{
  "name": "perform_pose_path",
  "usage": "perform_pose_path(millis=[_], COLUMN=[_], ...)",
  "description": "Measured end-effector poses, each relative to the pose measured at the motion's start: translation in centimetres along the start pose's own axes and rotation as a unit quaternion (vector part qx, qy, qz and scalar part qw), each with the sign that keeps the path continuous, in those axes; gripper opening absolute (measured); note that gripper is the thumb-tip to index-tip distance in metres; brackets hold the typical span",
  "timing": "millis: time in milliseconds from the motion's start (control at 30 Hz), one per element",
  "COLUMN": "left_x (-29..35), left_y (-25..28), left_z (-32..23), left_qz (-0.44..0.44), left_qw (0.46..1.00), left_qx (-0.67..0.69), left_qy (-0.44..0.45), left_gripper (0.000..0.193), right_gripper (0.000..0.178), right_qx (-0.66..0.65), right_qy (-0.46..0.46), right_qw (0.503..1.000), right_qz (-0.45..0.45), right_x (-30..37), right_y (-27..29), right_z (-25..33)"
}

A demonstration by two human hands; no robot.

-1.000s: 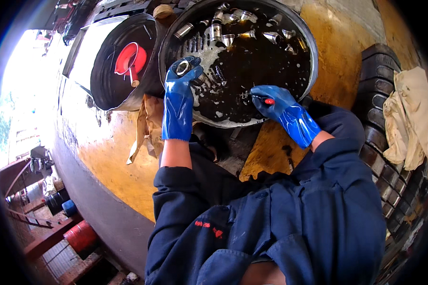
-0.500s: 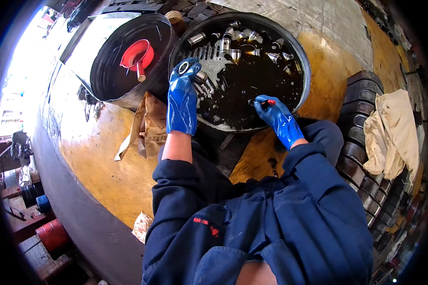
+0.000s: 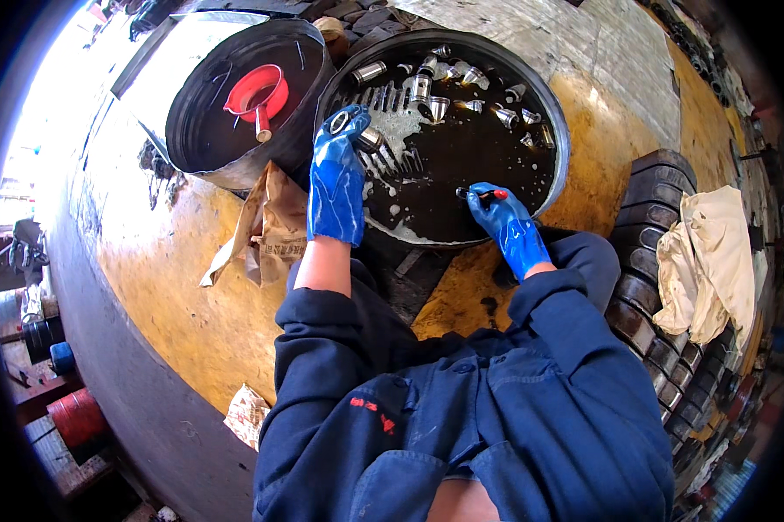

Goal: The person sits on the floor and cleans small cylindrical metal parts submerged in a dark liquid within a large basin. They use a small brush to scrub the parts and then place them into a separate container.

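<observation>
My left hand [image 3: 335, 174], in a long blue rubber glove, is closed around a shiny metal cylinder [image 3: 370, 138]. The cylinder's ring-shaped end [image 3: 339, 123] shows between the thumb and fingers. Both are above the left side of a wide round tub [image 3: 562, 143] of dark liquid with foam. Over the tub's near right part, my gloved right hand [image 3: 507, 222] is closed on a thin dark tool with a red end [image 3: 500, 194]; its exact kind I cannot make out. Several similar metal cylinders [image 3: 421, 86] sit in the liquid toward the far side.
A second round tub [image 3: 179, 139] stands to the left, with a red dipper [image 3: 259, 91] in it. Brown paper [image 3: 274, 228] lies on the yellow-stained floor beside it. On the right, a beige cloth [image 3: 710, 261] hangs over a row of dark metal blocks [image 3: 649, 226].
The whole view has shifted slightly. Both hands keep nearly the same places over the tub, and the tool in my right hand has tilted a little.
</observation>
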State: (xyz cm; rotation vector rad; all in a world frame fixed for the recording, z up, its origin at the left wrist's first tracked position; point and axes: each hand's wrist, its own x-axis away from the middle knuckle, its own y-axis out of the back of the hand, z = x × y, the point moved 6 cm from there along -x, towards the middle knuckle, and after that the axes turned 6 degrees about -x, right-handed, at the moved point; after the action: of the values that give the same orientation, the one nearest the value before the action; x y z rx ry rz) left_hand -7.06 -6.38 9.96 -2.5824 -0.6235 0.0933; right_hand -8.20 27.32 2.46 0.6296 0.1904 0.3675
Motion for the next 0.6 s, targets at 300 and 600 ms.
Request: perform_pose_path(millis=[300, 600], left_x=[0.4, 0.9], left_y=[0.2, -0.1], left_z=[-0.3, -0.2], left_qz=[-0.013, 0.011], left_qw=[1.0, 1.0], left_qx=[0.026, 0.012], left_qy=[-0.007, -0.025], left_gripper=[0.03, 0.03], right_gripper=[0.024, 0.024], right_qx=[0.03, 0.036], right_qy=[-0.021, -0.017], right_qw=[0.999, 0.999], right_qz=[0.002, 0.001], right_x=[0.1, 0.2], right_y=[-0.2, 0.2], right_z=[0.2, 0.2])
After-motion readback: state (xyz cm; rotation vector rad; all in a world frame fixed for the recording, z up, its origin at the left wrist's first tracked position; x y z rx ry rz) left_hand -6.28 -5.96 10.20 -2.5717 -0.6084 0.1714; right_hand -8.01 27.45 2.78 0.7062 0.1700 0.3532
